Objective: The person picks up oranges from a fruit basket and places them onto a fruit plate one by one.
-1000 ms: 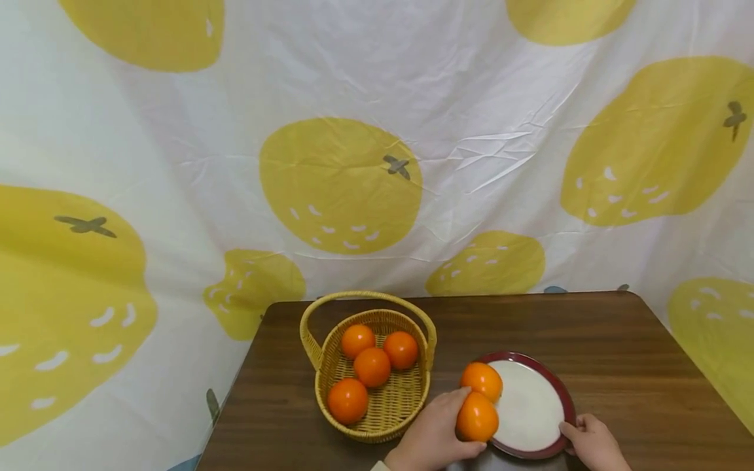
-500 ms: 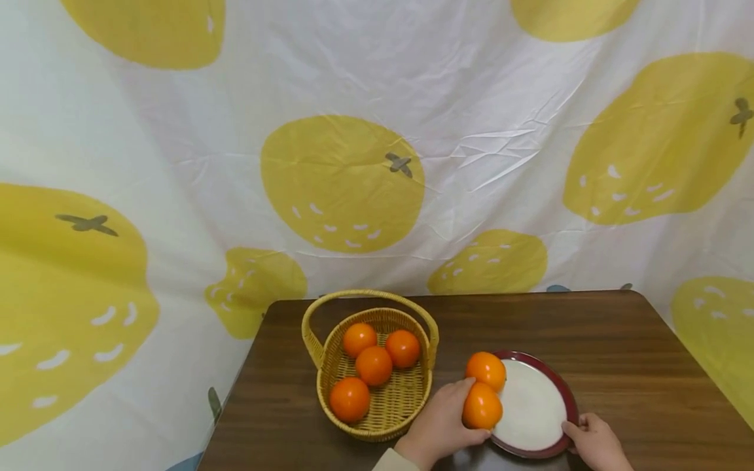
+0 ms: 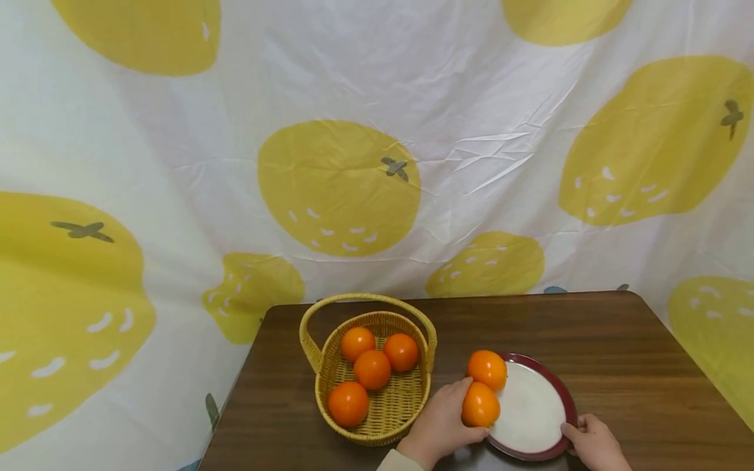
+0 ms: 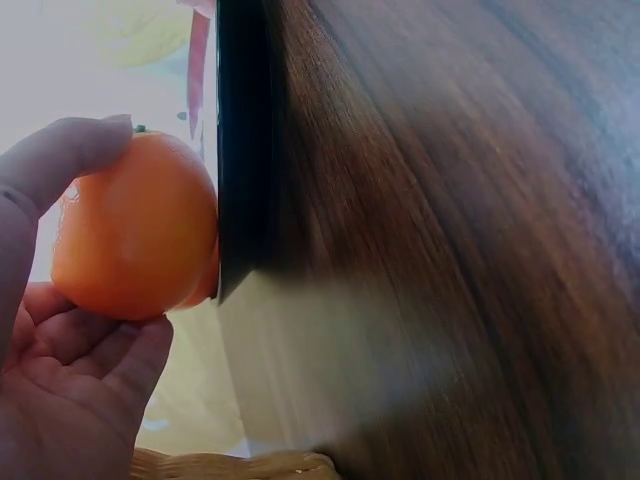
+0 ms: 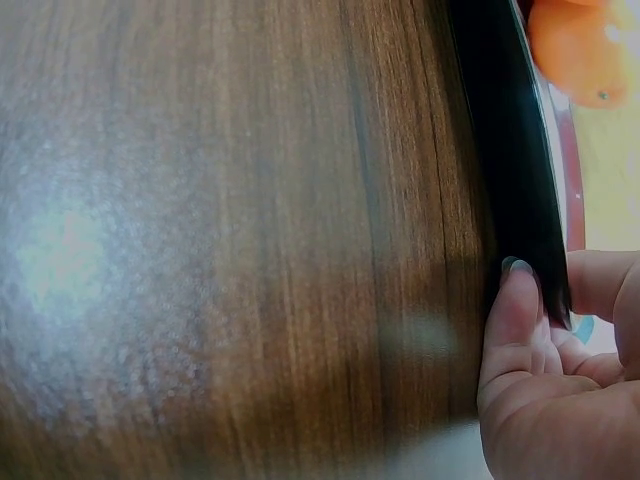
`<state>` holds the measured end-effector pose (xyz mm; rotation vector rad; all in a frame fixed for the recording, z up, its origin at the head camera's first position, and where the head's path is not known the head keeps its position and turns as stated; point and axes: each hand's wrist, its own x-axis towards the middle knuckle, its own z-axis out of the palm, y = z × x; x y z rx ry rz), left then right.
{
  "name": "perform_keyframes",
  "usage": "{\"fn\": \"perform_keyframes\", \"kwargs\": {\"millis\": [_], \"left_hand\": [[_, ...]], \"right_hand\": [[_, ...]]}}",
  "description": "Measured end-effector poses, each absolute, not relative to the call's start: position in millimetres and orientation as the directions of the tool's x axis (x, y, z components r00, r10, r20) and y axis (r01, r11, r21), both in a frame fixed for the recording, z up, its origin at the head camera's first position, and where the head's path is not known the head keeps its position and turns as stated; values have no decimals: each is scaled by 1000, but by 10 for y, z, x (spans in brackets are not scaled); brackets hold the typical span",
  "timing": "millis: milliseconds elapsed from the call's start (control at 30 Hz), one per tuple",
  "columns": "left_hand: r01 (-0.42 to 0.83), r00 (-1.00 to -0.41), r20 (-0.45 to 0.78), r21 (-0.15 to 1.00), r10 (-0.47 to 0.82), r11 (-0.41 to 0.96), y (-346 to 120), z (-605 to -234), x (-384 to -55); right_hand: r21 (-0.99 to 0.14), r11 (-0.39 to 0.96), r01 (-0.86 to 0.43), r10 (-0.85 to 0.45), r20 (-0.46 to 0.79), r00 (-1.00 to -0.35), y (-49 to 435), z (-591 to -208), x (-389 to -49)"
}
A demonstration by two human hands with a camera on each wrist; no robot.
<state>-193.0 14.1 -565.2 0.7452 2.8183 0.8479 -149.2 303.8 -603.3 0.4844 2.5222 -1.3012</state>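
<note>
In the head view, my left hand holds the nearer orange at the left rim of a plate with a white middle and dark red border. Its thumb and fingers curl round the fruit's sides, as the left wrist view shows around the same orange. A second orange sits right behind it, overlapping the plate's far left rim. My right hand pinches the plate's right rim. From the right wrist, the plate's dark outer side shows between thumb and fingers.
Left of the plate stands a yellow wicker basket with a tall arched handle and several oranges inside. The dark wooden table ends at the back against a white cloth printed with yellow lemons.
The held orange and the one behind it have moved slightly away from me and to the right, with my left hand. My right hand keeps its grip on the plate rim.
</note>
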Motion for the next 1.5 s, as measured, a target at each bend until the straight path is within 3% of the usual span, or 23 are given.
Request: {"fn": "perform_keyframes", "kwargs": {"millis": [300, 967, 1500], "left_hand": [[357, -897, -5, 583, 443, 730, 176, -5670, -1952], [373, -901, 51, 598, 431, 709, 254, -5695, -1972], [340, -913, 28, 606, 408, 719, 337, -5731, -2045]], "right_hand": [[-735, 546, 401, 179, -365, -913, 3016, -6031, -1488], [-743, 547, 387, 174, -351, -920, 3027, -6067, -1516], [-732, 563, 384, 185, -341, -922, 3036, -6049, -1502]]}}
